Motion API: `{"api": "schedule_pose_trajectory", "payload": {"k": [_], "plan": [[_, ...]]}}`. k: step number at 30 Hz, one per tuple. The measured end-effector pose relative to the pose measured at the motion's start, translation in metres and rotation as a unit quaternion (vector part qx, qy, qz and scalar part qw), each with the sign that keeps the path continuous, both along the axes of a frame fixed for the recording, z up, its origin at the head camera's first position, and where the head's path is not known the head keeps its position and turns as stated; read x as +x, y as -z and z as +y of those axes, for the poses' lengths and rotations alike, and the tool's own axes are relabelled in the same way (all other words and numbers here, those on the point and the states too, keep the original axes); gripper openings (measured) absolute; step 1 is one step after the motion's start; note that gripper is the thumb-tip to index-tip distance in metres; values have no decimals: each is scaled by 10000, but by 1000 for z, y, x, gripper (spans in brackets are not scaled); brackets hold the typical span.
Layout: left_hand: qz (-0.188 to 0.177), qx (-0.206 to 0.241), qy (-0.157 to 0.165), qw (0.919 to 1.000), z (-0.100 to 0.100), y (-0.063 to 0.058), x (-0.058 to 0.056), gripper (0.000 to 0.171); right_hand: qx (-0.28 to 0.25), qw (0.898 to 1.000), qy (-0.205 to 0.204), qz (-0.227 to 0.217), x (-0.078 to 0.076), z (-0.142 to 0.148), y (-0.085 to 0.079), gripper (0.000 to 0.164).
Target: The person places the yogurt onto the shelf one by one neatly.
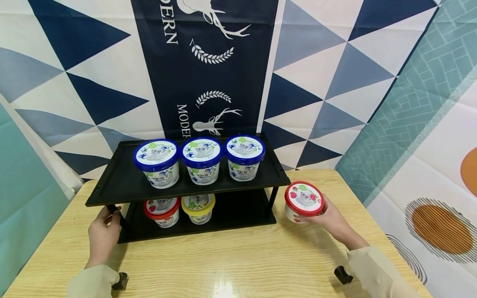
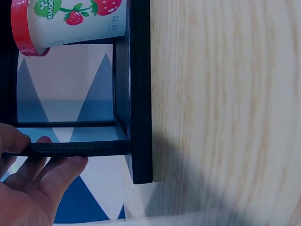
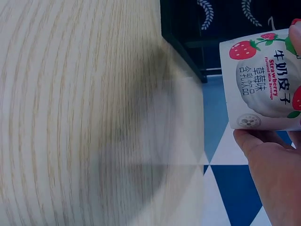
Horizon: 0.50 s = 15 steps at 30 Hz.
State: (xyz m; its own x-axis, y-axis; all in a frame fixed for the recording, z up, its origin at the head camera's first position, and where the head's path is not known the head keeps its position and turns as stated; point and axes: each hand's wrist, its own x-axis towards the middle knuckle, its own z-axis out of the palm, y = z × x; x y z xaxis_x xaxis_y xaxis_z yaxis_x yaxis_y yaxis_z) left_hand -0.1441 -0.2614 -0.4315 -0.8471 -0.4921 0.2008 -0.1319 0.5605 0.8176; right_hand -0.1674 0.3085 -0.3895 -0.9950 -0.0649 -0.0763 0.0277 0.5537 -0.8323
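Note:
My left hand (image 1: 105,236) grips the front left post (image 2: 70,149) of a black two-tier shelf (image 1: 208,191), fingers and thumb round it in the left wrist view. To the right of the shelf, my right hand (image 1: 333,221) holds a white strawberry tub (image 3: 258,84) with a red lid (image 1: 304,198), upright and off the table. Three blue-lidded tubs stand in a row on the upper tier: left (image 1: 156,161), middle (image 1: 201,159) and right (image 1: 244,156). On the lower tier sit a red-lidded tub (image 1: 162,212) and a yellow-lidded tub (image 1: 198,208), partly hidden by the upper board.
The shelf stands on a light wooden table (image 1: 208,265), near its back edge. Behind it hangs a patterned cloth (image 1: 208,74) with triangles and deer heads. Another patterned cloth (image 1: 428,198) borders the table's right side.

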Motion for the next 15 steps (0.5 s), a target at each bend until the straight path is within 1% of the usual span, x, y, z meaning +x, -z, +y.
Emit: {"api": "schedule_pose_trajectory", "payload": {"k": [12, 15], "plan": [[23, 29, 99, 9999, -1, 0, -1, 29, -211, 9991, -359, 95, 6, -8, -4, 88], [3, 14, 111, 9999, -1, 0, -1, 29, -168, 9990, -393, 112, 8, -11, -5, 87]]}}
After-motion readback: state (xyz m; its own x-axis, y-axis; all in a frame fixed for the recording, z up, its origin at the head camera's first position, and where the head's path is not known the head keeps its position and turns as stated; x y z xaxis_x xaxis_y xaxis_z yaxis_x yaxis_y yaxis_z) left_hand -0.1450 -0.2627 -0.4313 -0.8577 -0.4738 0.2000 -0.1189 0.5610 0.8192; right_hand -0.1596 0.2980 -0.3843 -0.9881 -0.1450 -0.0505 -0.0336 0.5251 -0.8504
